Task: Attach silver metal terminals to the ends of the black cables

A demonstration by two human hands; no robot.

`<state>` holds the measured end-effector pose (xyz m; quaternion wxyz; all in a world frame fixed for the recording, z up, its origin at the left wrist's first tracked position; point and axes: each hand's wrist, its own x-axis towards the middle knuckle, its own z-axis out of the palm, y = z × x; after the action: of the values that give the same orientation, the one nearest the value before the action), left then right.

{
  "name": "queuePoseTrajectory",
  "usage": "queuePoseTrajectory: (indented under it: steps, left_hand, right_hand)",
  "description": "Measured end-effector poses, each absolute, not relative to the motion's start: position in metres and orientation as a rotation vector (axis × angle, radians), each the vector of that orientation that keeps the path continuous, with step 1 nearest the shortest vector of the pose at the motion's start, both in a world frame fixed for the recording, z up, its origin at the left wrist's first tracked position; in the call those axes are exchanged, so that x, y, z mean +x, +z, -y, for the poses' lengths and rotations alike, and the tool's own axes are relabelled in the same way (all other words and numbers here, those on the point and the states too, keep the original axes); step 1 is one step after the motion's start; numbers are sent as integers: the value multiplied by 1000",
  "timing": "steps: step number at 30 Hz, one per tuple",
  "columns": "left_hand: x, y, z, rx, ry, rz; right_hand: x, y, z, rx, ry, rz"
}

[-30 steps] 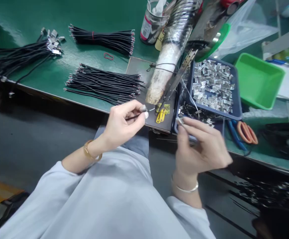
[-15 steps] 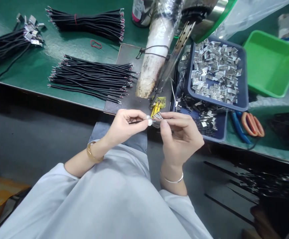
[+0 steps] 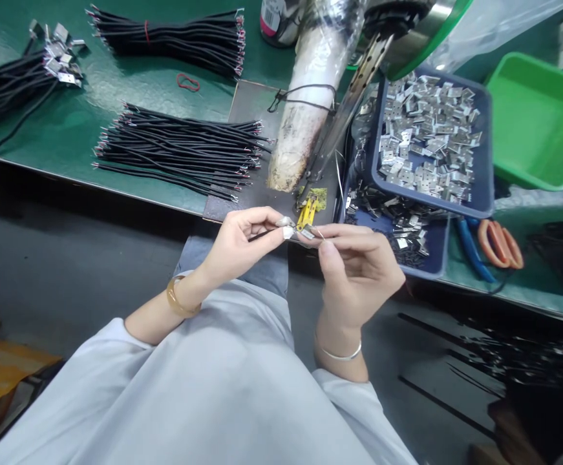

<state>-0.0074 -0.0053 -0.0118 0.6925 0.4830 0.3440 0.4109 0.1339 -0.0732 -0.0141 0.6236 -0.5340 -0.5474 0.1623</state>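
Observation:
My left hand [image 3: 242, 244] pinches a thin black cable [image 3: 260, 237] between thumb and forefinger, both tipped with white coverings. Facing it, my right hand [image 3: 361, 268] has thumb and fingers closed on a small silver metal bracket [image 3: 306, 233]. The bracket lies close to the cable's end; whether they are joined is too small to make out. Just beyond the fingertips is a yellow metal piece [image 3: 307, 213] below a long slotted metal arm [image 3: 344, 110]. More black cables [image 3: 179, 147] lie in a flat row on the green table.
A blue tray [image 3: 488, 155] of metal brackets overlaps a lower blue tray [image 3: 439, 258] of small parts. Right of them are orange-and-blue-handled pliers [image 3: 499, 244] and a green bin [image 3: 536, 123]. A wrapped white post [image 3: 305, 110] rises ahead. Bundled cables [image 3: 169, 40] lie behind.
My right hand has shifted slightly right, and its fingertips are farther from the left ones. The bracket's angle has changed a little. My left hand keeps its pinch. The view has moved slightly.

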Motion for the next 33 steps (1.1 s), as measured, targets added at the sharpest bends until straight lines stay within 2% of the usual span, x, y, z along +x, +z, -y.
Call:
queuePoseTrajectory:
  steps: [3, 9, 17, 26, 33]
  left_hand:
    - [-9, -13, 6, 1101, 960, -760]
    - [-9, -11, 8, 1122, 987, -762]
    - [-7, -12, 9, 1119, 971, -766]
    - [-7, -13, 4, 1098, 978, -803]
    - [-5, -15, 3, 1104, 980, -790]
  right_hand:
    - [133, -14, 71, -1226, 425, 1189]
    - [130, -17, 72, -1183, 104, 1298]
    - [128, -19, 70, -1223, 211, 1253]
    - [130, -27, 64, -1253, 11, 1413]
    - [133, -27, 62, -1264, 9, 1415]
